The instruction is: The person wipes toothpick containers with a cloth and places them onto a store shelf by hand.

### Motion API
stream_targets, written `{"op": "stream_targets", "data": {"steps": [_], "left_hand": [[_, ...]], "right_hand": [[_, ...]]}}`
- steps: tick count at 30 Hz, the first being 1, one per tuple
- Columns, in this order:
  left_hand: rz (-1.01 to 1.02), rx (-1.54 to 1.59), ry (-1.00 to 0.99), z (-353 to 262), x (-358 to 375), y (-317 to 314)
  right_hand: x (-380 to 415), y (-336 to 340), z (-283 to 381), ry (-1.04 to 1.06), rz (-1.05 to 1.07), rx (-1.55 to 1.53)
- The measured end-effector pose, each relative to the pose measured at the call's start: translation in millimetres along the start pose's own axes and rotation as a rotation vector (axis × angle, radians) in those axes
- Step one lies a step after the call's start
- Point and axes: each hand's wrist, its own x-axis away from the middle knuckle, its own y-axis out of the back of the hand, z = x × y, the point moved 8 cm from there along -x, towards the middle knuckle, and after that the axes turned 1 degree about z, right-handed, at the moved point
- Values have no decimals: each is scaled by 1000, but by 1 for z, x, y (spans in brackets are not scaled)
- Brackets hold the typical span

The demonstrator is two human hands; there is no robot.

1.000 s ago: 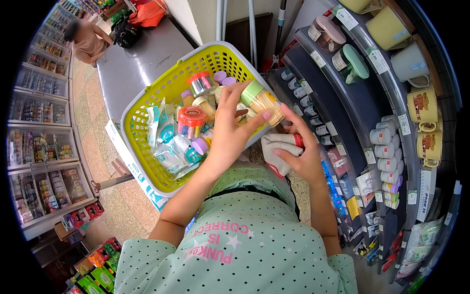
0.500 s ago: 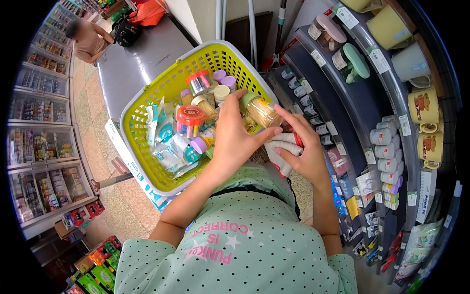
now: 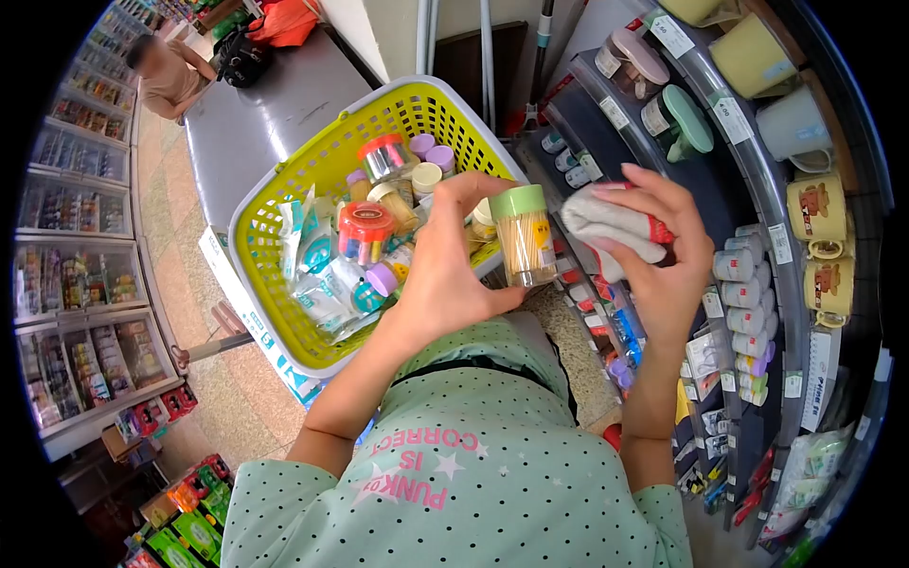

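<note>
My left hand (image 3: 437,275) is closed around a clear jar of toothpicks (image 3: 523,248) with a pale green lid. The jar stands roughly upright beside the right rim of a yellow-green basket (image 3: 413,102). In my right hand (image 3: 674,248) is a bunched grey-white cloth (image 3: 606,225) with a red edge, held just right of the jar and apart from it. Inside the basket lie a red-lidded jar (image 3: 365,233), a second red-topped container (image 3: 385,159), several toothpick jars (image 3: 396,204) with pale lids, and white-and-teal packets (image 3: 333,293).
On my right, curved shelves (image 3: 653,156) carry mugs (image 3: 816,208), lidded cups (image 3: 676,121) and small white jars (image 3: 746,293). A grey table (image 3: 260,133) stands behind the basket, with a black bag (image 3: 243,59) on it. A person (image 3: 172,80) sits at its far left.
The toothpick jar has turned more upright in my left hand. My right hand has moved off it, up and to the right, lifting the cloth with it.
</note>
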Motion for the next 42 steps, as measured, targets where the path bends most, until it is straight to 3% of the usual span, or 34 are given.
{"op": "stream_targets", "data": {"steps": [1, 6, 13, 17, 22, 30, 38, 42], "left_hand": [[6, 11, -5, -2, 0, 0], [-23, 109, -99, -4, 2, 4], [-144, 30, -88, -8, 4, 21], [-76, -80, -39, -3, -1, 18], [-23, -81, -146, -11, -7, 7], [-9, -205, -199, -21, -9, 5], [34, -158, -119, 1, -3, -1], [-51, -42, -126, 0, -5, 9]], "right_hand": [[-3, -5, 12, 137, 11, 130], [-3, -22, 33, 337, -57, 198], [12, -26, 42, 280, 92, 138], [11, -18, 37, 230, 210, 145], [-2, -7, 43, 323, -90, 227], [17, -48, 50, 332, 6, 369], [21, -39, 41, 144, 246, 260], [17, -11, 31, 72, 139, 168]]}}
